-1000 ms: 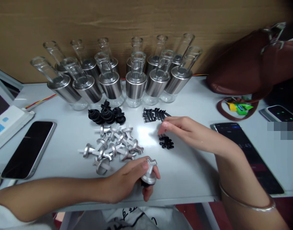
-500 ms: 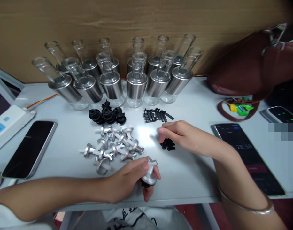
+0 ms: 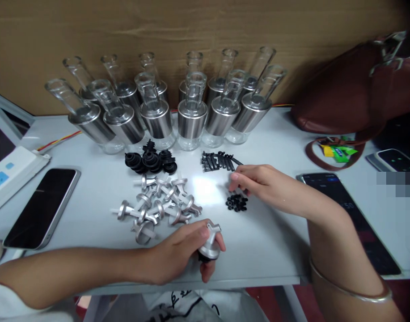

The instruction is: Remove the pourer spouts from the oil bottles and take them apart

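A silver pour spout (image 3: 211,243) with a black rubber stopper under its round base is gripped in my left hand (image 3: 186,248). Its forked tip points up, near the table's front edge. My right hand (image 3: 258,179) hovers just beyond a small pile of black rubber bits (image 3: 236,202), fingers curled and pinched together; anything between them is hidden. Beyond its fingertips lie several thin black levers (image 3: 218,161). Left of the hands is a heap of silver pour spouts (image 3: 161,208) with white tubes. Ribbed black stoppers (image 3: 151,161) sit behind that heap.
Several glass bottles with steel sleeves (image 3: 192,118) stand in two rows at the back. A phone (image 3: 42,208) and a power strip (image 3: 12,176) are on the left. To the right are another phone (image 3: 352,223), a brown bag (image 3: 339,94) and small wrapped packets (image 3: 339,152).
My right hand has moved up and slightly right, off the small black rubber bits, which now show more fully. My left hand stays in place with the pour spout.
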Demonstrator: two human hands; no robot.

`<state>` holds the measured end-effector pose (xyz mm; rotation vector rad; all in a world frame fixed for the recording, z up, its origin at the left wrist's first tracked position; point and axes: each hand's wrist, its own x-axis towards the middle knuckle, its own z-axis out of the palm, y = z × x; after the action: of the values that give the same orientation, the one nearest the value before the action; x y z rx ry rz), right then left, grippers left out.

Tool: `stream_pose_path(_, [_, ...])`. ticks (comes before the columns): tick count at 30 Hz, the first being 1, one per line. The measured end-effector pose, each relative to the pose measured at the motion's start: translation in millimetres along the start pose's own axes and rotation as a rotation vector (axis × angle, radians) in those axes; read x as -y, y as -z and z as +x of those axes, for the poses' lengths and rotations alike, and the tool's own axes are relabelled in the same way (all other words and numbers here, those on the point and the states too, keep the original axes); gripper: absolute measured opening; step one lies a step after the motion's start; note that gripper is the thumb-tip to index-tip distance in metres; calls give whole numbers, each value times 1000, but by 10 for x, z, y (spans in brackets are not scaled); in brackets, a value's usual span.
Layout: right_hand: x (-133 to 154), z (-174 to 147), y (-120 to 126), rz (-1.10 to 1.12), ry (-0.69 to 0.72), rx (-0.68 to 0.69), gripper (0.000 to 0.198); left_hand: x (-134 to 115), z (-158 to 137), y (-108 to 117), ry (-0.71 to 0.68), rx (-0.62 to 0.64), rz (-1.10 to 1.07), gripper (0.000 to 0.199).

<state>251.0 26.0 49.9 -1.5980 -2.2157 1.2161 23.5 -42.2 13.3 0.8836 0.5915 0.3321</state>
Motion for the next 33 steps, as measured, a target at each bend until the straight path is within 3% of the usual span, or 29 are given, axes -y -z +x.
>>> stream_pose_path(14, [2,5,-30,54,-93,40,51,-1,-9,-1,30,-15,15,48])
stream_pose_path(17, [-1,5,-19,33,-60,39,51,-6,-7,-1,30,-13,7,48])
stream_pose_path(24, [121,-21,6,59,80,-104,46,-8,-9,-7,23,-7,18,48])
stream_pose_path(30, [358,-7,-208,198,304,102,38,-32,-20,-5,30,-4,88,49])
stream_pose_path(33, [391,-19,-290,246,302,261,42,-44,-39,10,37,21,145,48])
